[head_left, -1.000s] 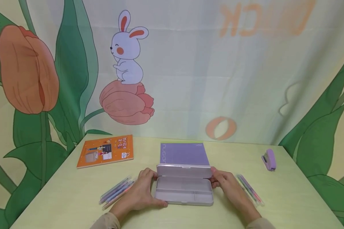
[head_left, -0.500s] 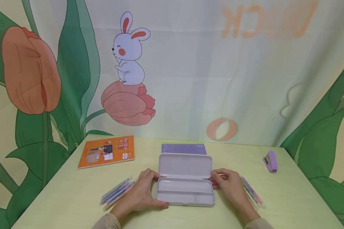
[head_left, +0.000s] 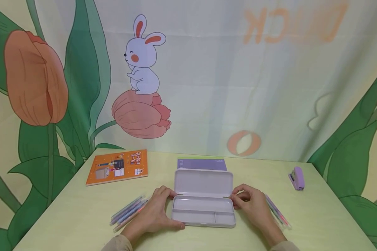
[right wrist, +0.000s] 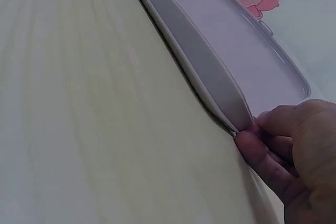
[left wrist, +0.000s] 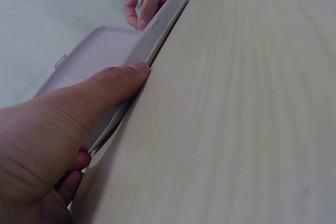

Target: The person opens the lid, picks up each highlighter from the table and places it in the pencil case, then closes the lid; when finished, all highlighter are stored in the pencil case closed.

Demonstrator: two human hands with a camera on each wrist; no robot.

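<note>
A pale grey pencil case (head_left: 194, 217) lies on the table with its lid (head_left: 203, 182) raised, and no items show in its compartments. My left hand (head_left: 155, 211) grips the case's left end, thumb along the front edge and fingers round toward the back corner. In the left wrist view the thumb (left wrist: 118, 81) presses on the case's side wall. At the right end, near the hinge, my right hand (head_left: 252, 205) holds the case's edge between thumb and curled fingers. The right wrist view shows those fingertips (right wrist: 252, 142) at the case's corner.
Several slim pens (head_left: 128, 212) lie by my left forearm, and more pens (head_left: 278, 211) by the right one. A purple notebook (head_left: 204, 164) is partly hidden behind the lid. An orange book (head_left: 117, 167) lies back left, a purple stapler (head_left: 297, 178) back right. A printed curtain (head_left: 201, 87) hangs behind.
The pencil case's lid has swung farther back and now covers more of the purple notebook. My right hand has come down from the lid's edge to the hinge area; the left hand keeps its place.
</note>
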